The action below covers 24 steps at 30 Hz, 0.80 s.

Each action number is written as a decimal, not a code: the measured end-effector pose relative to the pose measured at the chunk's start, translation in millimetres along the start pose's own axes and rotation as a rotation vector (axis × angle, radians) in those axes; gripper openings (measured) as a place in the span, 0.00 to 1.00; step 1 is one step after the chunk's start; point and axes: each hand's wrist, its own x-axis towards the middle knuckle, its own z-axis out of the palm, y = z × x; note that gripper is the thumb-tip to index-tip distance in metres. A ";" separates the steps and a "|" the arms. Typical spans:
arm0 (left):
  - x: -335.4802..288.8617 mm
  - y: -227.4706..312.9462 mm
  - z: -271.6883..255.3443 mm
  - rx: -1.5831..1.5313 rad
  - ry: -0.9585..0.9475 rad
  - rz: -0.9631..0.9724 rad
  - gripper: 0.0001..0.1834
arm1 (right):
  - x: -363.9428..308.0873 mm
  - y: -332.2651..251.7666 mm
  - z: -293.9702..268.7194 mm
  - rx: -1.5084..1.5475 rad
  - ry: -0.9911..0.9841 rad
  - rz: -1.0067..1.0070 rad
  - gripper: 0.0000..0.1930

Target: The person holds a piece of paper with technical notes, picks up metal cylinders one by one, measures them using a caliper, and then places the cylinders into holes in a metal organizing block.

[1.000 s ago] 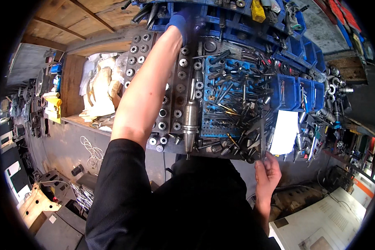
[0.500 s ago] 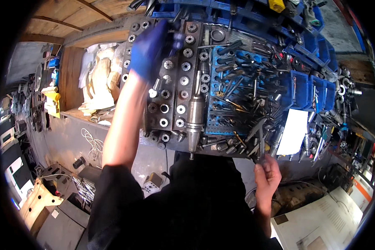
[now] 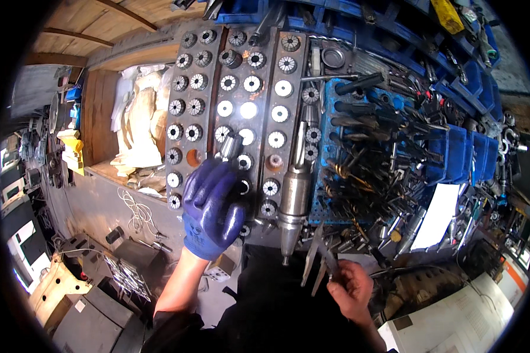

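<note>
My left hand [image 3: 211, 207], in a purple-and-blue glove, is over the lower part of a metal rack [image 3: 209, 112] of spring collets. Its fingers bend loosely, with the thumb apart, and I see nothing held. Right at the fingertips a tapered collet [image 3: 230, 146] lies tilted across the rack. Bare, my right hand [image 3: 352, 287] grips a steel caliper [image 3: 323, 259] at the rack's near side, its pointed jaws turned left. Between the hands a large tapered tool holder [image 3: 295, 200] lies lengthwise, its pull stud toward me. The fingers' undersides are hidden.
A blue tray [image 3: 331, 106] crowded with drills and cutters stands right of the rack. Blue bins [image 3: 447, 153] and a white paper sheet [image 3: 437, 216] lie farther right. To the left, a wooden box [image 3: 100, 112] contains crumpled wrapping. One rack hole [image 3: 194, 157] has no collet.
My left hand has drawn back from the rack's far end toward me. My right hand has moved left and nearer with the caliper. The view has shifted slightly.
</note>
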 end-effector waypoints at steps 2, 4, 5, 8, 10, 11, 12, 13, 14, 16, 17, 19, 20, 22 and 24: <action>2.7 -1.7 4.6 0.065 -0.044 -0.016 0.22 | 4.5 -0.8 -1.1 -0.004 -0.067 0.059 0.24; 5.2 -3.1 8.9 0.100 -0.068 -0.031 0.22 | 8.9 3.0 -5.4 0.022 -0.137 0.062 0.23; 4.8 -4.5 11.9 0.126 -0.061 -0.029 0.22 | 10.1 5.4 -7.5 0.036 -0.174 0.063 0.23; 3.8 -5.2 19.4 0.187 -0.030 -0.035 0.21 | 12.5 13.1 -11.9 0.151 -0.265 0.168 0.25; 5.9 -2.6 20.8 0.248 -0.062 -0.037 0.21 | 11.6 32.3 -19.7 0.238 -0.385 0.215 0.25; 7.5 -0.8 21.0 0.275 -0.080 -0.037 0.21 | 14.9 34.0 -21.1 0.161 -0.434 0.200 0.27; 12.9 -0.7 17.9 0.220 -0.105 -0.029 0.21 | 17.6 32.6 -21.6 0.148 -0.499 0.275 0.27; 9.7 -4.7 21.0 0.180 -0.079 -0.017 0.22 | 20.6 31.4 -23.0 0.134 -0.564 0.350 0.28; 10.8 -4.2 21.8 0.173 -0.075 -0.020 0.22 | 26.4 41.1 -22.2 0.172 -0.669 0.236 0.30; 11.7 -3.3 24.2 0.171 -0.072 -0.024 0.22 | 28.3 48.0 -25.4 0.272 -0.752 0.115 0.30; 10.7 -2.5 24.5 0.173 -0.075 -0.024 0.22 | 29.0 46.1 -20.5 0.323 -0.790 0.054 0.29; 9.2 -0.8 23.5 0.199 -0.095 -0.031 0.22 | 24.0 52.1 -15.3 0.365 -0.765 0.093 0.28; 8.7 0.3 23.0 0.217 -0.113 -0.036 0.22 | 27.2 47.1 -17.2 0.296 -0.773 0.023 0.28; 11.1 4.3 23.0 0.277 -0.116 -0.027 0.20 | 26.3 42.0 -20.6 0.344 -0.783 0.026 0.27; 10.1 3.2 25.6 0.265 -0.110 -0.018 0.20 | 21.8 42.6 -21.6 0.583 -0.780 0.168 0.26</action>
